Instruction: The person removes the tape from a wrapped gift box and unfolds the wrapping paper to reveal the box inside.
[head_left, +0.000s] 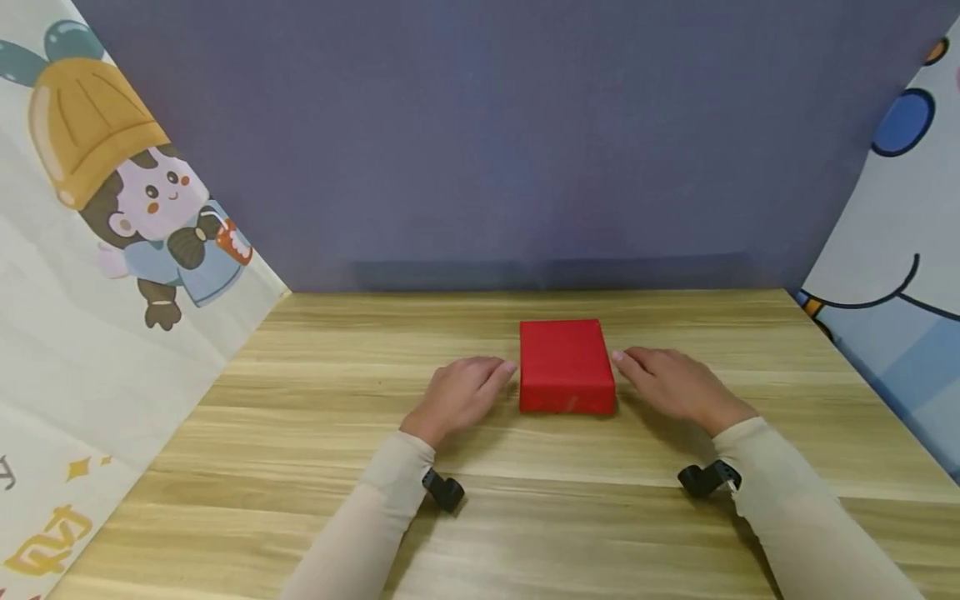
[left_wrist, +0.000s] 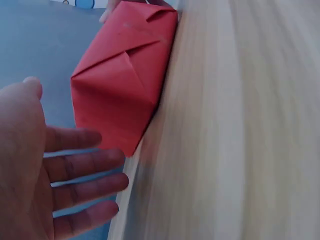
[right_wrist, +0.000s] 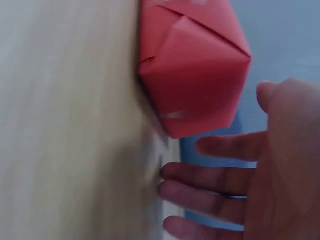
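Observation:
A red paper-wrapped box (head_left: 566, 358) lies flat on the wooden table; its folded side shows in the left wrist view (left_wrist: 125, 65) and the right wrist view (right_wrist: 200, 75). Just left of it is my left hand (head_left: 462, 396), fingers spread and relaxed, with a small gap to the box. On the other side my right hand (head_left: 678, 385) is held close to the box's right edge, fingers extended and apart. Neither hand grips anything. In the wrist views, the left hand (left_wrist: 60, 175) and right hand (right_wrist: 250, 175) both have their palms turned toward the box.
The wooden table (head_left: 300, 467) ends at a grey-blue panel (head_left: 480, 150) behind the box. A white sheet with a cartoon figure (head_left: 172, 200) borders the left, and another printed sheet (head_left: 900, 225) borders the right. Black devices are strapped on both wrists.

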